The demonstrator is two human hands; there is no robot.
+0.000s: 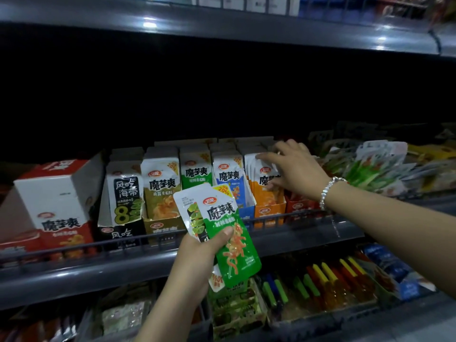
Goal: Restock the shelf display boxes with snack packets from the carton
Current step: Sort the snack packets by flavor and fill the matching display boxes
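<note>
My left hand [197, 257] grips a small stack of green snack packets [222, 233] in front of the middle shelf, thumb across the front one. My right hand [293, 169], with a bead bracelet on the wrist, reaches into the orange display box [270, 211]; its fingers rest on the tops of the orange packets [261, 174] standing there. To the left stand the blue [228, 178], green [196, 174] and tan [161, 191] packet rows in their own boxes. The carton is out of view.
A black seaweed packet box [123, 193] and a red-and-white closed box [56, 193] sit at the shelf's left. Loose packets [375, 166] pile up to the right. A wire rail [172, 239] fronts the shelf. Below are coloured tube snacks [320, 280].
</note>
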